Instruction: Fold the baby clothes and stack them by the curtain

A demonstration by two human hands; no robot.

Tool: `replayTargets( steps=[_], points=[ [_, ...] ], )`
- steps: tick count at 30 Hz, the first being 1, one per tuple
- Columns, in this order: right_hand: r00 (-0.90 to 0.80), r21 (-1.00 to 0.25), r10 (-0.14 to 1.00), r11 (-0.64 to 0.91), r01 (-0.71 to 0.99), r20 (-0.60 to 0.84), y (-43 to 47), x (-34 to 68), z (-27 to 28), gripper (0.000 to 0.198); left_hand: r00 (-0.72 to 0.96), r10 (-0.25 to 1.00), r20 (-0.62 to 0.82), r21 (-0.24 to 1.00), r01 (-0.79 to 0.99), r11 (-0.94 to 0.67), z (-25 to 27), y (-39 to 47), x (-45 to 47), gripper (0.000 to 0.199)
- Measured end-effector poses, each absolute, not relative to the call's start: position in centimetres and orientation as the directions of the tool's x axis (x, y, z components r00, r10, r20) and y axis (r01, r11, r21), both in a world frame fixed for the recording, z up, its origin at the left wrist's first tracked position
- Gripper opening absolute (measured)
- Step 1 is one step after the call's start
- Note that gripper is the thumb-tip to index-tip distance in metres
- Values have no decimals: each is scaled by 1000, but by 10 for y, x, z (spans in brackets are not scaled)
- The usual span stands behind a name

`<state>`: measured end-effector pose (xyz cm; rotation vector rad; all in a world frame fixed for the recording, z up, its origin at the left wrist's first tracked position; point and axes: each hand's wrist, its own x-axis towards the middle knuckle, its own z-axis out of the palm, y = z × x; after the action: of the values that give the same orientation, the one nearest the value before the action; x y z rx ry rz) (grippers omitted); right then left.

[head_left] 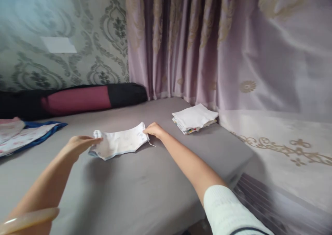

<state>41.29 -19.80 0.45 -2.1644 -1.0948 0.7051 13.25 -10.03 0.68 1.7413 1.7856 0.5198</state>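
Note:
A folded white cloth [123, 141] with faint markings and a thin cord at its right end is stretched between my two hands, just over the grey sheet. My left hand [81, 145] pinches its left end. At the right end, the fingers of my right hand [154, 129] are closed on the upper corner. Whether the cloth is a garment, I cannot tell. To the right of my right hand, a stack of folded white cloths [195, 117] lies on the bed, with some coloured print showing at its lower edges.
The grey-sheeted bed [155, 179] ends at an edge on the right. Printed and blue fabric [31, 134] lies at far left. A long black and maroon bolster [77, 100] runs along the patterned wall. Mauve curtains [176, 44] hang behind and to the right.

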Motion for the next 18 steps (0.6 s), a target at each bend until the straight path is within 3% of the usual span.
replayTargets(
  steps=[2, 6, 11, 18],
  points=[
    [518, -718, 834, -478, 506, -190, -202, 424, 11, 9, -3, 978, -209, 716, 680, 155, 21, -107, 145, 39],
    [533, -730, 819, -495, 470, -212, -217, 456, 32, 12, 95, 971, -221, 817, 562, 131, 47, -123, 181, 42],
    [606, -749, 766, -527, 403, -213, -239, 508, 66, 15, 215, 961, -174, 921, 382, 82, 57, -140, 241, 31],
    [747, -748, 639, -584, 314, -186, -264, 580, 104, 4, 362, 930, -68, 995, 88, 38, 60, -167, 331, 37]
  ],
)
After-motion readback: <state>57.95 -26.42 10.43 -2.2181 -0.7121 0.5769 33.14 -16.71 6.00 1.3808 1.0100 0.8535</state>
